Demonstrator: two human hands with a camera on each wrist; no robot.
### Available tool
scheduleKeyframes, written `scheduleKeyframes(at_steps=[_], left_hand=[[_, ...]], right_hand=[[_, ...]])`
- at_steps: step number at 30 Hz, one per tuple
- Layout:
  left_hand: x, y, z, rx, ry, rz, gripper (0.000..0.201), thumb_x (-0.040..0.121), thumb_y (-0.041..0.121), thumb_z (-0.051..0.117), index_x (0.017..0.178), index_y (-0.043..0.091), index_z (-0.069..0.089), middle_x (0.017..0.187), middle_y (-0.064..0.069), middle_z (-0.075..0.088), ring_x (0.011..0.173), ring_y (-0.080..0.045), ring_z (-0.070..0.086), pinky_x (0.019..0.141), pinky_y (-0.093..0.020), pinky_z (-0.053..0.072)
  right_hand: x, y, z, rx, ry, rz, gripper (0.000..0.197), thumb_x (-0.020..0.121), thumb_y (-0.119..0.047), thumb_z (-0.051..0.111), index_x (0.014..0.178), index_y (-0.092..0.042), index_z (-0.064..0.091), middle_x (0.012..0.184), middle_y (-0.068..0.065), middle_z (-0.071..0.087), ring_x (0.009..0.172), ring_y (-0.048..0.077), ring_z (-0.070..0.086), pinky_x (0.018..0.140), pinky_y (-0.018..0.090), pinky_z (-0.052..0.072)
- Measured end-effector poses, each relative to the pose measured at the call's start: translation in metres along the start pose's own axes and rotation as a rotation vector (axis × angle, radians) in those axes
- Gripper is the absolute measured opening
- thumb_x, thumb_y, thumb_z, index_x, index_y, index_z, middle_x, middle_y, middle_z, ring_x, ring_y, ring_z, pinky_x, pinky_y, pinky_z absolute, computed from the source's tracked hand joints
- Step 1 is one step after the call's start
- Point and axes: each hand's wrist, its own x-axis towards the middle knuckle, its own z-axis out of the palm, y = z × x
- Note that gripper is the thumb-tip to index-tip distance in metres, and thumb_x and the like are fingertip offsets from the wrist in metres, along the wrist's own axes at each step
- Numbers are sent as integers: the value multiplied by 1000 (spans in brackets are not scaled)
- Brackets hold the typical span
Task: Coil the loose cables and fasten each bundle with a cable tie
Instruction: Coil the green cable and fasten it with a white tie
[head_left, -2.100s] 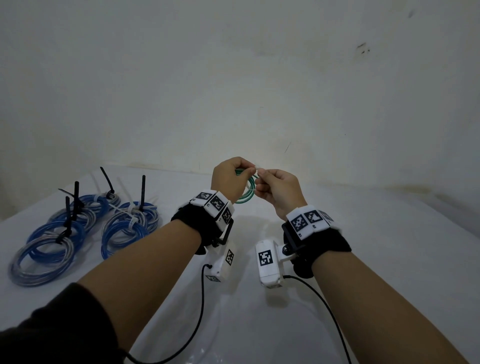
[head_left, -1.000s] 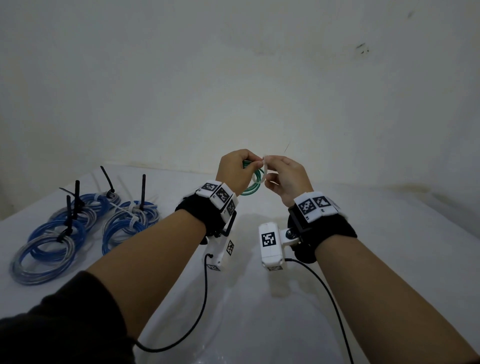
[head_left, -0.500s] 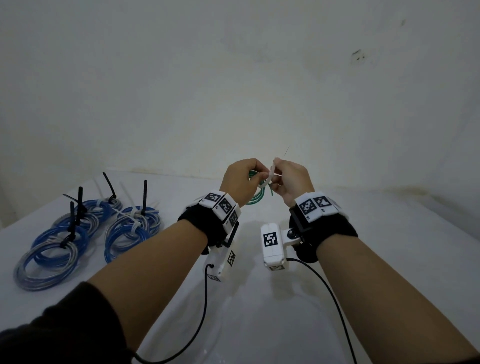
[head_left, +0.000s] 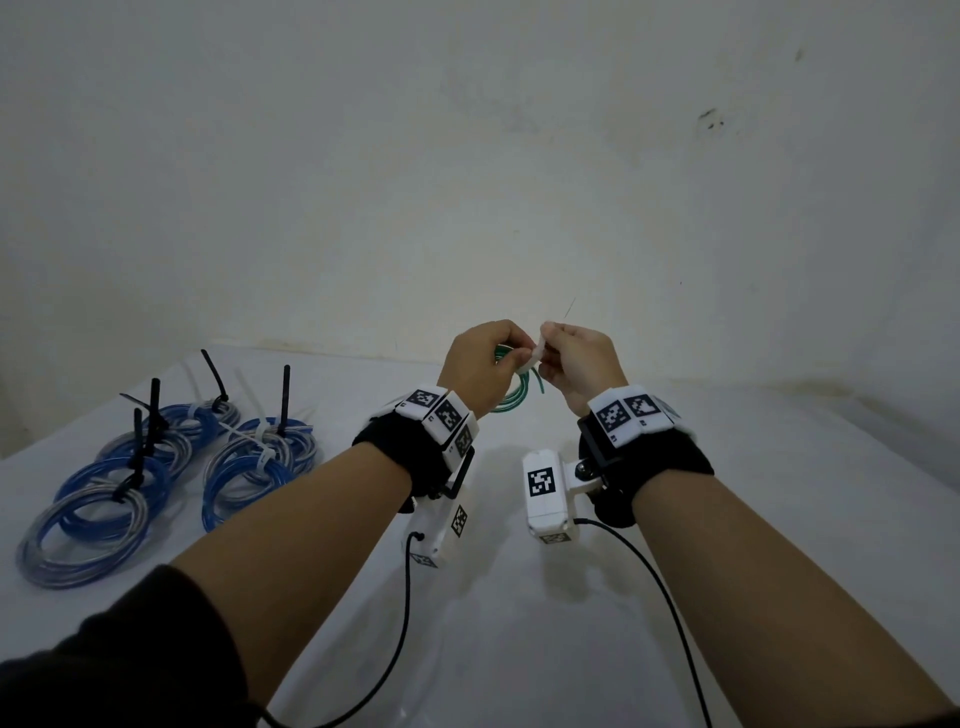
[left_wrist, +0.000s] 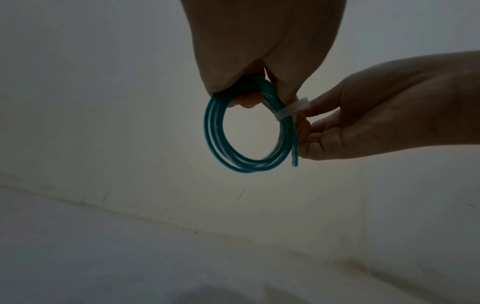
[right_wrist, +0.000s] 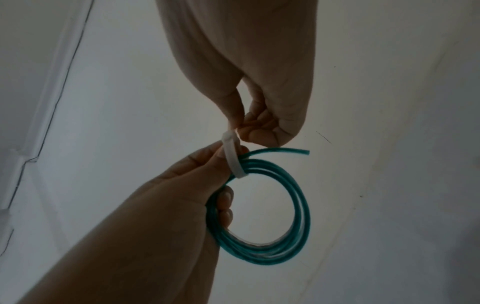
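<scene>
Fastening step in hand. Left hand (head_left: 480, 364) grips the green coil (left_wrist: 249, 131), held above the desk (head_left: 519, 597); right hand (head_left: 576, 364) pinches the white cable tie (right_wrist: 232, 159) looped around it. Next move likely calls for pulling the tie tight.

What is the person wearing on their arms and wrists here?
Both forearms are bare; a dark sleeve covers the upper left arm. Each wrist carries a black strap topped with white blocks bearing black-and-white square markers. A white camera unit hangs below each, trailing a black cable.
</scene>
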Motion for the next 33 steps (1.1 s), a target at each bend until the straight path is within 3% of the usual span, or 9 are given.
scheduleKeyframes(at_steps=[4,8,15,20,23,27,33], left_hand=[[2,0,1,-38,46,-55,6,85,9,62,86,6,66,83,-1,66,76,-9,56,69,-8,41],[1,1,3,-22,54,-46,6,85,6,60,84,7,65,82,-2,65,74,-8,54,64,-2,37],[1,1,-1,-1,19,-34,7,85,6,59,83,7,66,84,-4,67,78,-12,55,68,-11,40],[4,-2,-4,-40,70,-85,7,87,8,59,82,10,64,79,3,61,73,-7,53,62,-5,38],[6,-2,-5,-66,98,-101,7,86,8,60,81,12,63,79,3,62,73,-6,55,64,-7,39],[5,-3,-4,-47,78,-73,4,85,9,61,82,9,64,80,3,61,72,2,51,63,-3,36],[4,-4,-6,-57,40,-81,7,87,9,58,82,11,62,78,5,60,71,2,51,61,-3,36]], right_hand=[[-5,5,1,1,-64,-4,14,92,-12,57,80,-6,61,69,6,59,59,14,52,57,22,44],[-1,8,4,-54,-4,-32,10,92,-12,56,84,-8,59,74,5,61,65,16,56,58,25,44],[-3,8,8,-64,38,-48,13,94,-12,52,81,-10,54,69,4,58,63,17,56,58,26,45],[-5,4,13,-9,-22,-70,10,95,-13,51,86,-8,56,76,6,60,72,17,59,62,24,47],[-4,4,15,31,-50,-85,7,93,-7,52,87,-7,56,76,6,59,70,16,58,58,20,48],[0,6,18,-62,19,-80,11,93,-7,53,83,-9,56,76,6,59,64,14,56,54,20,45],[1,4,18,-60,45,-66,16,93,-7,52,78,-10,57,68,4,56,59,13,52,53,20,42]])
